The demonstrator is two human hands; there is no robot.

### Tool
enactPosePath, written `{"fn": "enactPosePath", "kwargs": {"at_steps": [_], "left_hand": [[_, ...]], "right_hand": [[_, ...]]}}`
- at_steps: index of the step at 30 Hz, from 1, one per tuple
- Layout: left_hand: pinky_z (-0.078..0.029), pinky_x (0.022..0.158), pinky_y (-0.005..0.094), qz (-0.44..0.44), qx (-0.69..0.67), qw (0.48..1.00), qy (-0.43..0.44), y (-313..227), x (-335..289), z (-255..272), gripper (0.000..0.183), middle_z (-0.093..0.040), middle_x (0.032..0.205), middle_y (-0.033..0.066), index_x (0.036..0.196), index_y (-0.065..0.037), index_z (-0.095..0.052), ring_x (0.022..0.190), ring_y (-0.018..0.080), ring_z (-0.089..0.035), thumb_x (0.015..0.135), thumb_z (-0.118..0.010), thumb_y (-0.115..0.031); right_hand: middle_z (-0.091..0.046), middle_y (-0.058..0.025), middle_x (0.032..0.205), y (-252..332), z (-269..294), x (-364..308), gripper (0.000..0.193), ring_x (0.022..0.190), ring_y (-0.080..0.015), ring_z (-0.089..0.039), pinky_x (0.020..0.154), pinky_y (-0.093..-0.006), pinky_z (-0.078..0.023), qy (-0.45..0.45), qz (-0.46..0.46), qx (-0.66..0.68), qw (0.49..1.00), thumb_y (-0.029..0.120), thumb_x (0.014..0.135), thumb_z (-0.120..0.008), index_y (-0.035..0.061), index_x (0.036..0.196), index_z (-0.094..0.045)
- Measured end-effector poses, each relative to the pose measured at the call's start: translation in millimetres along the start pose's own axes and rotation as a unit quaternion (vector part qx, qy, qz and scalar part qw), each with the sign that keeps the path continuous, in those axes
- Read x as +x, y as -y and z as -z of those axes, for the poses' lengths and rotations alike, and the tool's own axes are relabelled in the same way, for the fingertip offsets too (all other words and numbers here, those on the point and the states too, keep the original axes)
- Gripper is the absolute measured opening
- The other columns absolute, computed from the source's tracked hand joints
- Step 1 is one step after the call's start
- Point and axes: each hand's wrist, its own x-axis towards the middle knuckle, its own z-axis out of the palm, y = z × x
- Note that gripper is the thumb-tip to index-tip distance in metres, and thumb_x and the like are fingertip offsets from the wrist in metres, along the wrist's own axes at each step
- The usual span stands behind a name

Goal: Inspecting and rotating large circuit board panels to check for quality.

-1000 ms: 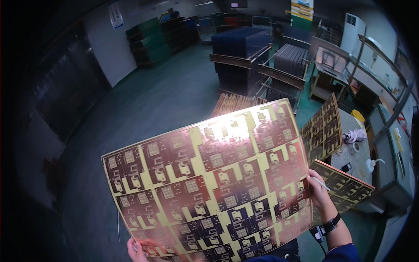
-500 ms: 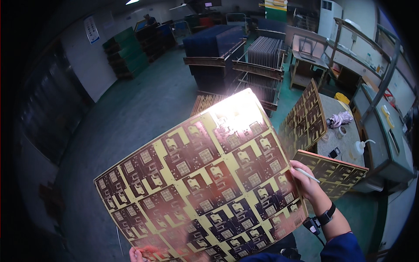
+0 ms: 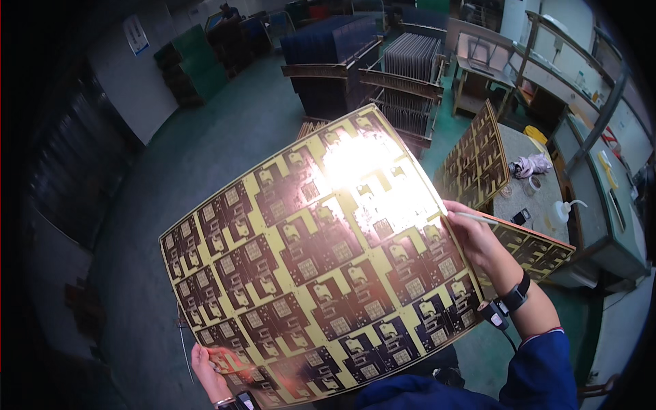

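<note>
A large circuit board panel (image 3: 301,301), copper-coloured and yellow-green in a repeating pattern, is held tilted in front of me. Strong light glares off its upper right part. My left hand (image 3: 208,369) grips the lower left edge, its fingers partly seen at the rim. At the right edge, my right hand (image 3: 475,239) is closed on the panel, and a thin pale pen-like stick (image 3: 478,218) lies along its fingers. Two similar panels stand to the right: one panel (image 3: 475,160) leans by the table, and another panel (image 3: 529,246) is partly behind my right hand.
On the grey table (image 3: 509,140) are a white squeeze bottle (image 3: 560,213), a small jar (image 3: 533,184), a crumpled cloth (image 3: 531,165) and a small dark device (image 3: 522,216). Beyond the panel stand racks of upright boards (image 3: 412,56) and a dark covered stack (image 3: 328,44). Green stacks (image 3: 191,65) are far left.
The panel has moved up, both hands rising with it and keeping hold. The glare has spread lower across its right part. More of my left hand and wrist now shows.
</note>
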Motion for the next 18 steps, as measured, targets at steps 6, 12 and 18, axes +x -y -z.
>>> {"fn": "enactPosePath", "kwargs": {"at_steps": [6, 12, 18], "left_hand": [[-0.039, 0.051, 0.0192, 0.014, 0.003, 1.0, -0.001, -17, -7, 0, 0.015, -0.054, 0.07, -0.0002, 0.1, -0.002, -0.054, 0.057, 0.0071, -0.049, 0.088, -0.049, -0.009], [-0.037, 0.044, 0.0181, 0.011, 0.033, 0.998, 0.048, -27, 5, 6, 0.01, -0.056, 0.063, 0.0024, 0.09, -0.005, -0.056, 0.05, 0.0075, -0.051, 0.088, -0.047, -0.01], [-0.035, 0.036, 0.018, 0.023, 0.003, 0.999, 0.023, -31, 6, 3, 0.009, -0.056, 0.065, 0.0018, 0.089, -0.006, -0.055, 0.048, 0.0079, -0.053, 0.088, -0.047, -0.01]], "right_hand": [[-0.055, -0.0194, 0.103, 7, 5, 1, 0.031, 0.087, -0.0224, -0.061, 0.072, -0.0286, -0.056, 0.042, -0.024, 0.087, 0.995, 0.002, 0.085, -0.046, -0.0074, 0.115, -0.045], [-0.053, -0.0194, 0.107, 23, -1, -10, 0.033, 0.091, -0.0224, -0.06, 0.076, -0.0296, -0.055, 0.078, -0.051, 0.054, 0.994, 0.007, 0.088, -0.045, -0.0061, 0.118, -0.04], [-0.054, -0.0153, 0.107, 17, 8, -3, 0.03, 0.092, -0.0204, -0.06, 0.078, -0.0322, -0.053, 0.086, -0.059, 0.008, 0.995, 0.009, 0.09, -0.042, -0.0014, 0.118, -0.042]]}}
